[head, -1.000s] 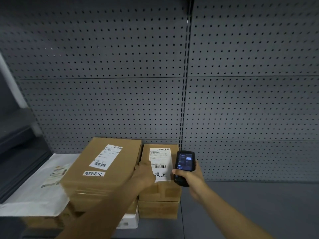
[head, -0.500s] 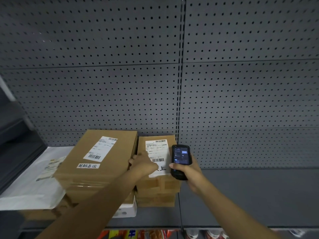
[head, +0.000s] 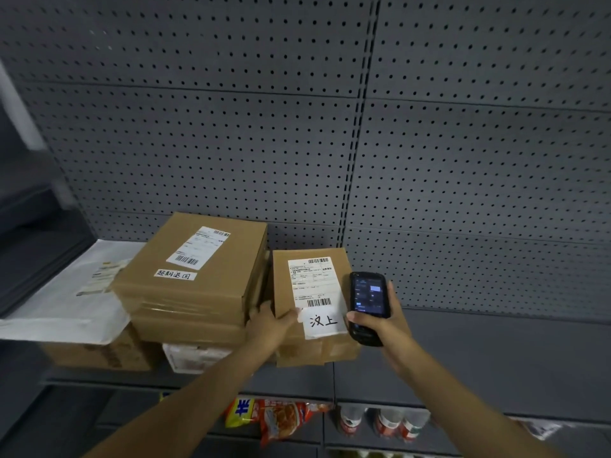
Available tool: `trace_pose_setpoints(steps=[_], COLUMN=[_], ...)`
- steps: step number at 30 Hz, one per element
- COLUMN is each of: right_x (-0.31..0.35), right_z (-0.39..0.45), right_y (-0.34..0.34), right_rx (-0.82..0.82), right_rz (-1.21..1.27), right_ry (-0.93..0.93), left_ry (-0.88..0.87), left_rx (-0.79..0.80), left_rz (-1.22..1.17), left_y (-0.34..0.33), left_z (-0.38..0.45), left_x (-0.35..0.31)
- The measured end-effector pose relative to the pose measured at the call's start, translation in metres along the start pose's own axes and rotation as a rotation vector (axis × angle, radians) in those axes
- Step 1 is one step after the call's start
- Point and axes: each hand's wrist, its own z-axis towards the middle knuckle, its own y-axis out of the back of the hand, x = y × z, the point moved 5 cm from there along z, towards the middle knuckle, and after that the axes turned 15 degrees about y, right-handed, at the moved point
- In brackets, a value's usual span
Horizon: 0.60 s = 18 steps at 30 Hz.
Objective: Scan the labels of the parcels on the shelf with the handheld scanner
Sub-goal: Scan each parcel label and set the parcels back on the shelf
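Brown cardboard parcels [head: 195, 276] with white barcode labels [head: 310, 285]; grey perforated back panel [head: 463, 160]; black scanner [head: 367, 305].

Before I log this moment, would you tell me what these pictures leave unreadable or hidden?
Head view only:
- Fine print on the white label of the small brown cardboard box: too small.
- Screen of the black handheld scanner in the right hand: too small.
- White-wrapped parcel under the larger brown box: mostly covered by it.
- Small box's lower left corner: hidden by the left hand.

One head-worn camera looks forward and down, close over the shelf [head: 463, 358] and pegboard [head: 463, 176].
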Motion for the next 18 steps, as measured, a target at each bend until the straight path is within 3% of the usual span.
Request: trace_pose_setpoints(steps=[9, 18], right_x=[-0.005, -0.014], right_z=[-0.012, -0.029], right_y=[0.0, 0.0], right_rx=[-0.015, -0.046], right_rz=[-0.102, -0.125], right_ry=[0.017, 0.023], left_ry=[0.107, 0.125], left_rx=[0.491, 0.627], left_rz=[-0.485, -0.514], left_y=[-0.019, -0.022], left_z=[0.013, 0.025], left_x=[0.034, 0.047])
